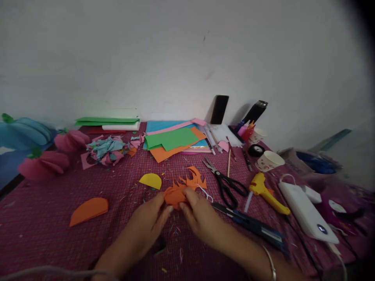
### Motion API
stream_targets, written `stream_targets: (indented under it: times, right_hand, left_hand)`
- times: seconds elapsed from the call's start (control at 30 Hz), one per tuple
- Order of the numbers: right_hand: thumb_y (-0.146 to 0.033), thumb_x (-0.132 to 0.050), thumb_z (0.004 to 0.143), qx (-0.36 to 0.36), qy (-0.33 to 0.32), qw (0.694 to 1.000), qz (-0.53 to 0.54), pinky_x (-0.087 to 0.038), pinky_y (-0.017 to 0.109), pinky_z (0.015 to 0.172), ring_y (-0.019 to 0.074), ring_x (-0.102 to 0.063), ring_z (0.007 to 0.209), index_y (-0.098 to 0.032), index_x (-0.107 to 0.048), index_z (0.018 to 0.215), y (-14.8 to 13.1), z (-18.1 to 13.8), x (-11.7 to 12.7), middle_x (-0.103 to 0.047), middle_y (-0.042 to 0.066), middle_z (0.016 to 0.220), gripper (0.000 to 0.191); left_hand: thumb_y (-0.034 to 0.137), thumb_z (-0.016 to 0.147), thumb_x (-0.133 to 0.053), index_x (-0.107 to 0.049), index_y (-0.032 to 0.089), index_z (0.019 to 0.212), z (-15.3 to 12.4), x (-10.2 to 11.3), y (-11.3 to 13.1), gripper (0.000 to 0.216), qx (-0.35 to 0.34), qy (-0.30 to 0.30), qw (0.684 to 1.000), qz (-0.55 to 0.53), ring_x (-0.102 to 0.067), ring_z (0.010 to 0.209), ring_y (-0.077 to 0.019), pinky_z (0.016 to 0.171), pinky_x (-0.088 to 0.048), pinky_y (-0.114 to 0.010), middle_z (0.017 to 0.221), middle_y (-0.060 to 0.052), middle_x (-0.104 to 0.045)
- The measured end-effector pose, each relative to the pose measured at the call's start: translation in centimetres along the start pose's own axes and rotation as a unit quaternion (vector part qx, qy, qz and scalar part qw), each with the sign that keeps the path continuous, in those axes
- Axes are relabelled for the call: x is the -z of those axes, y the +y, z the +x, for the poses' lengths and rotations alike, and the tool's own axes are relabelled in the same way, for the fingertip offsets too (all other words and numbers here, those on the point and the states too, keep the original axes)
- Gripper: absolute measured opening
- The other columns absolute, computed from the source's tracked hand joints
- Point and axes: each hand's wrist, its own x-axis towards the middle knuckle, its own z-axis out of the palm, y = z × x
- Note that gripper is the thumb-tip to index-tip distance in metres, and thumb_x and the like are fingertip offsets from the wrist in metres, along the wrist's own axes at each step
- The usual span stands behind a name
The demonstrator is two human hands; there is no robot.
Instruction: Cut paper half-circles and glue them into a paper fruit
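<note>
Between my two hands, low over the middle of the table, is a crumpled or layered piece of orange paper (175, 196). My left hand (152, 214) pinches its left side with thumb and fingers. On the right side, my right hand (200, 214) grips it the same way. Just behind lie orange paper scraps (195, 178) with jagged edges. A yellow paper half-circle (151, 180) rests beyond my left hand, and an orange paper half-circle (89, 211) is farther left. Black-handled scissors (224, 181) lie past my right hand, their blades pointing away.
Right of my hands are a box cutter (252, 225), a yellow glue gun (265, 192), a white power bank (307, 210) and a paper cup (269, 160). Coloured paper sheets (172, 138) lie at the back. Paper pumpkins (43, 164) and a scrap pile (107, 149) are at left.
</note>
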Motion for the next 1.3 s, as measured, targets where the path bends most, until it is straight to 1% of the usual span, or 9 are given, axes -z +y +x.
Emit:
stream_targets:
  times: [0.17,0.3,0.4,0.53,0.63,0.77,0.93,1.1,1.3]
  right_hand:
    - [-0.018,-0.039,0.095,-0.040,-0.034,0.999,-0.013,-0.044,0.034,0.074,0.0245,-0.063,0.089,-0.018,-0.044,0.115,-0.9,-0.1,-0.4,-0.065,0.012,0.102,0.021]
    - [-0.023,-0.039,0.096,-0.041,-0.056,0.998,0.001,-0.042,0.033,0.068,0.0236,-0.060,0.081,-0.017,-0.046,0.109,-1.1,-0.3,-0.1,-0.064,0.010,0.095,0.016]
    - [-0.027,-0.041,0.096,-0.031,-0.028,0.993,0.110,-0.041,0.030,0.066,0.0182,-0.054,0.074,-0.019,-0.047,0.097,-0.7,-0.2,0.0,-0.058,0.004,0.086,0.010]
    - [-0.031,-0.047,0.092,-0.020,-0.034,0.933,0.357,-0.043,0.027,0.066,0.0147,-0.051,0.074,-0.019,-0.050,0.090,-0.2,0.2,-0.3,-0.052,0.000,0.082,0.012]
    - [-0.030,-0.054,0.086,-0.057,-0.040,0.889,0.452,-0.042,0.025,0.062,0.0134,-0.051,0.070,-0.018,-0.053,0.089,-0.1,0.4,-0.7,-0.053,0.000,0.080,0.012]
    - [-0.029,-0.053,0.084,-0.112,-0.024,0.884,0.453,-0.040,0.023,0.053,0.0116,-0.047,0.059,-0.019,-0.054,0.091,0.1,0.3,-1.0,-0.052,-0.002,0.075,0.012]
    - [-0.019,-0.055,0.081,-0.063,0.018,0.907,0.415,-0.043,0.026,0.068,0.0139,-0.052,0.077,-0.020,-0.052,0.090,0.6,0.4,-0.5,-0.053,-0.001,0.083,0.009]
    - [-0.013,-0.059,0.074,-0.072,-0.018,0.902,0.425,-0.039,0.023,0.061,0.0108,-0.048,0.068,-0.019,-0.052,0.094,1.0,0.7,0.1,-0.051,-0.004,0.081,0.022]
    - [-0.013,-0.050,0.082,-0.077,-0.017,0.912,0.404,-0.037,0.023,0.060,0.0111,-0.047,0.066,-0.018,-0.054,0.088,1.4,0.8,0.1,-0.049,-0.004,0.077,0.009]
  left_hand:
    - [0.036,0.095,-0.031,-0.054,0.021,0.100,-0.2,-1.8,0.2,0.027,0.030,0.051,0.998,0.015,-0.065,0.081,-0.0236,0.074,-0.048,-0.035,0.088,-0.008,-0.067]
    - [0.039,0.094,-0.033,-0.055,0.022,0.090,-0.3,-2.1,-0.4,0.029,0.015,0.065,0.998,-0.012,-0.061,0.075,-0.0216,0.071,-0.046,-0.034,0.081,-0.005,-0.064]
    - [0.041,0.092,-0.038,-0.057,0.022,0.085,-0.2,-1.9,-0.4,0.027,0.011,0.081,0.994,-0.077,-0.059,0.075,-0.0198,0.071,-0.047,-0.031,0.078,-0.002,-0.063]
    - [0.050,0.087,-0.040,-0.054,0.023,0.072,-0.1,-1.2,0.4,0.034,0.074,0.048,0.984,-0.152,-0.052,0.059,-0.0177,0.056,-0.045,-0.029,0.063,0.000,-0.055]
    - [0.051,0.088,-0.039,-0.047,0.023,0.064,0.1,-1.0,0.6,0.038,0.091,0.043,0.974,-0.203,-0.044,0.053,-0.0149,0.049,-0.039,-0.027,0.058,0.002,-0.047]
    - [0.034,0.079,-0.056,-0.053,0.021,0.076,0.5,-1.3,0.7,0.014,0.055,0.045,0.966,-0.248,-0.051,0.063,-0.0147,0.060,-0.044,-0.027,0.068,0.002,-0.053]
    - [0.022,0.071,-0.056,-0.059,0.019,0.079,0.8,-1.2,1.5,0.009,0.063,0.042,0.974,-0.212,-0.055,0.070,-0.0163,0.066,-0.044,-0.028,0.073,0.000,-0.059]
    - [0.029,0.073,-0.055,-0.058,0.017,0.068,0.9,-0.3,1.0,0.014,0.090,-0.030,0.972,-0.216,-0.043,0.057,-0.0123,0.053,-0.035,-0.025,0.062,0.003,-0.049]
    - [0.038,0.085,-0.054,-0.047,0.021,0.068,0.5,-0.9,-0.4,0.025,0.102,0.017,0.950,-0.294,-0.039,0.050,-0.0093,0.048,-0.033,-0.022,0.058,0.007,-0.042]
